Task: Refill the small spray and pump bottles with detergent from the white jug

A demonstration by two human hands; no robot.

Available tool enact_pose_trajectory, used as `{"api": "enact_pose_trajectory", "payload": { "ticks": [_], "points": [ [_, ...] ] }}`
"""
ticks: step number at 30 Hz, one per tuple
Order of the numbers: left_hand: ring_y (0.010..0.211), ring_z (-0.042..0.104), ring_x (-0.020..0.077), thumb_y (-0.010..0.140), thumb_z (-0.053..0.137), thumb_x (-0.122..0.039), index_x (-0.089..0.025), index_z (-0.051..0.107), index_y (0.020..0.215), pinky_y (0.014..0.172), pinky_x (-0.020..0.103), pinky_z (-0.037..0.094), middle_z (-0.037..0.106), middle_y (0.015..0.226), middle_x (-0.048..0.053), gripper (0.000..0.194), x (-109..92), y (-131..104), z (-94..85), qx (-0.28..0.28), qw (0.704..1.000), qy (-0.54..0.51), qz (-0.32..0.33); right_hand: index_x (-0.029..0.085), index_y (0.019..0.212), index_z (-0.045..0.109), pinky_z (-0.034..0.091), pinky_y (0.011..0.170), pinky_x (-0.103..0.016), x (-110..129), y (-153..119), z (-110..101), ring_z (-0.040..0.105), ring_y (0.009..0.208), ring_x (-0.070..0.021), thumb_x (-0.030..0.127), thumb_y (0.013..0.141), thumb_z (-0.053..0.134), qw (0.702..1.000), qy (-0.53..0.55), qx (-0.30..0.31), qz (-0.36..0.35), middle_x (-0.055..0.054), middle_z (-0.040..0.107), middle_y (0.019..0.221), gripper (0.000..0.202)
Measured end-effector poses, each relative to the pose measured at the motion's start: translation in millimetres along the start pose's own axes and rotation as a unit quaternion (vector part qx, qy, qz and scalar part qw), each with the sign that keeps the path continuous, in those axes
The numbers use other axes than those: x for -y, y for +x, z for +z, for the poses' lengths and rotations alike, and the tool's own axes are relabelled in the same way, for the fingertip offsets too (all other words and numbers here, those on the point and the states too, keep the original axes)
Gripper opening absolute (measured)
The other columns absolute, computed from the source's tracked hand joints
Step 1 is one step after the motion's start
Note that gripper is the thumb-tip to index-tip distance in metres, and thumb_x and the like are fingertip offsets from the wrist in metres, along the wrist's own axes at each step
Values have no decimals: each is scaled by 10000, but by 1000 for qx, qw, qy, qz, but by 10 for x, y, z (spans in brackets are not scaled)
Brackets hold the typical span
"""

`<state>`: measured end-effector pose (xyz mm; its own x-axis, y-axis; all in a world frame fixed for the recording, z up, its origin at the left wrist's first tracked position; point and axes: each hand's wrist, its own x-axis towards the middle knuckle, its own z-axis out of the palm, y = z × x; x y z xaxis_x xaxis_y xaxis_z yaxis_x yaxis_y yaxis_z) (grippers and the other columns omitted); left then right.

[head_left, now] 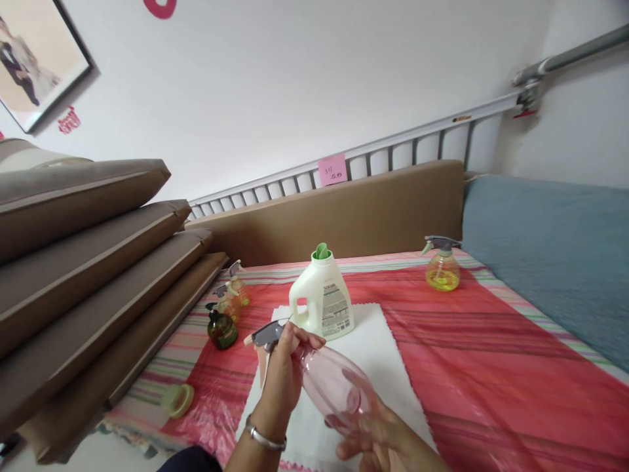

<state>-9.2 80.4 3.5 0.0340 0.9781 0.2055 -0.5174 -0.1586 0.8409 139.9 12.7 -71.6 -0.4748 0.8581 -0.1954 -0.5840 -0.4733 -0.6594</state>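
A pink transparent spray bottle (330, 379) is held tilted, its grey trigger head pointing to the upper left. My left hand (289, 367), with a silver bangle at the wrist, is closed round its neck just under the head. My right hand (376, 429) grips the bottle's base, fingers seen partly through the plastic. Behind them a white jug (337, 301) with a handle stands upright on a white cloth (393, 367); its mouth is open and shows a green inner spout.
Left of the cloth are a dark green pump bottle (222, 331), clear spray bottles (238, 288) and a pale green cap (177, 400). A spray bottle with yellow liquid (443, 274) stands right. Brown cushions (98, 262) are stacked left; a radiator (403, 157) runs behind.
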Motion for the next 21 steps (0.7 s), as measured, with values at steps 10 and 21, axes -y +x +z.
{"api": "enact_pose_trajectory", "payload": {
  "ticks": [10, 21],
  "points": [
    [694, 650, 226, 790, 619, -466, -156, 578, 618, 779, 388, 476, 625, 578, 40, 356, -64, -32, 71, 9, 1000, -9, -8, 165, 1091, 491, 506, 507, -261, -68, 88, -21, 684, 664, -206, 720, 742, 493, 995, 95, 17, 18, -108, 696, 863, 656],
    [642, 647, 197, 836, 581, -383, -143, 593, 621, 724, 362, 507, 634, 573, 35, 323, -114, -9, 127, -21, 998, 11, 63, 279, 1284, 283, 503, 517, -319, -69, 88, -45, 685, 779, -279, 472, 550, 818, 998, 19, -11, -63, -108, 614, 1049, 929]
  ]
}}
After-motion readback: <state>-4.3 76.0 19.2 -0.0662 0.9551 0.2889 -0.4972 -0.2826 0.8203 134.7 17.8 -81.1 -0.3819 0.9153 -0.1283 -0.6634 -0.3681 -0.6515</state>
